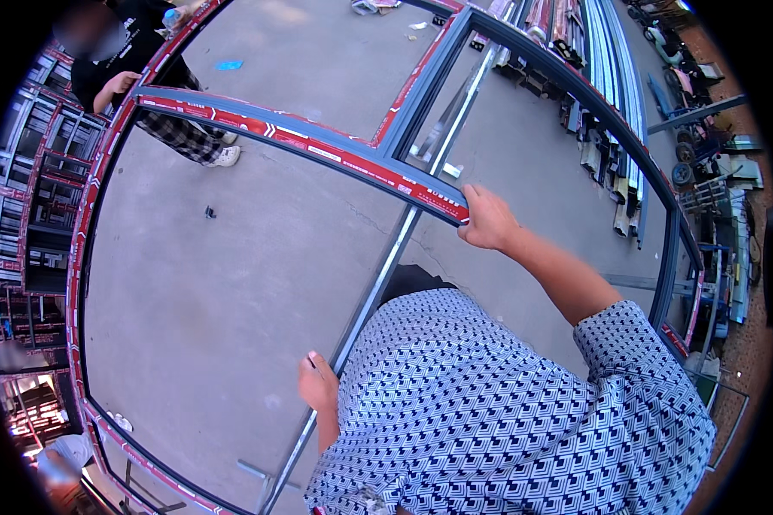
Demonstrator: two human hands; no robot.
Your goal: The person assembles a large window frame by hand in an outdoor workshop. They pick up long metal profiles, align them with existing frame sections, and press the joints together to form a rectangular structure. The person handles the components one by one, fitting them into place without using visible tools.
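Note:
A large grey window frame (318, 153), its bars partly covered in red printed film, spreads out in front of me. My right hand (487, 217) is wrapped round the near end of its middle crossbar, my arm stretched forward over an opening. Lower down, my left hand (319, 384) is closed beside a long silvery metal rail (376, 296). A thin dark piece shows at its fingers, too small to name. The rail runs at a slant beneath the crossbar and past my patterned shirt.
Across the frame a person (116, 64) in dark clothes has a hand on its far left corner. Stacked frames (26, 184) stand at the left. Long metal profiles (614, 77) lie at the far right. A blue scrap (229, 65) is on the concrete floor.

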